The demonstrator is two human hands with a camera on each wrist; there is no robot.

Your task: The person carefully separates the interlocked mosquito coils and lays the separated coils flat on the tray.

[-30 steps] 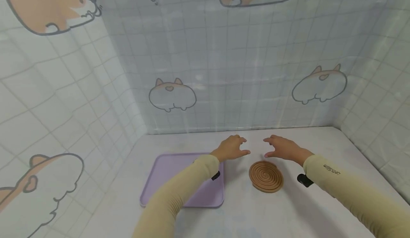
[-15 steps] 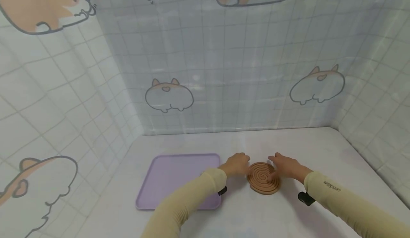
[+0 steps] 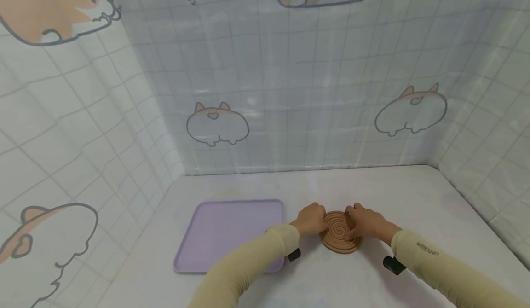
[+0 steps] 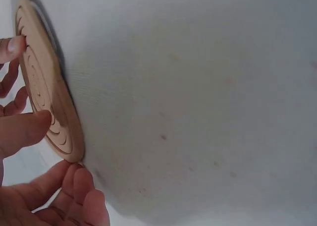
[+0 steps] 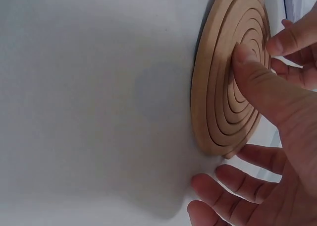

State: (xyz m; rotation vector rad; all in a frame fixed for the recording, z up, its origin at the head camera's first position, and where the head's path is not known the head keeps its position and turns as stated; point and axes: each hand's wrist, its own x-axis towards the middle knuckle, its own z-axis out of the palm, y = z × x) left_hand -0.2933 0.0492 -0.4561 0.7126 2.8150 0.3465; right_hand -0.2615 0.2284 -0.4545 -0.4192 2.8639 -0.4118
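The flat, round brown coil (image 3: 338, 231), with curly grooves, is right of the smooth purple tray (image 3: 229, 232). The left hand (image 3: 311, 219) and right hand (image 3: 370, 223) pinch its edges, thumbs (image 5: 262, 84) on top.

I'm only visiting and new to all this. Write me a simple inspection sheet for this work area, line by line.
Surface: white table, with small specks showing in the left wrist view.
Job's things: brown spiral disc; whether it is raised off the table is hard to tell.
Clutter: only a purple tray left of the disc, partly hidden by the left sleeve.
Hands: left hand and right hand pinch opposite sides of the disc, thumbs on its upper face.
Cables: nothing seen.
Surroundings: pale grid-patterned sheeting behind and on both sides, printed with cartoon animals.
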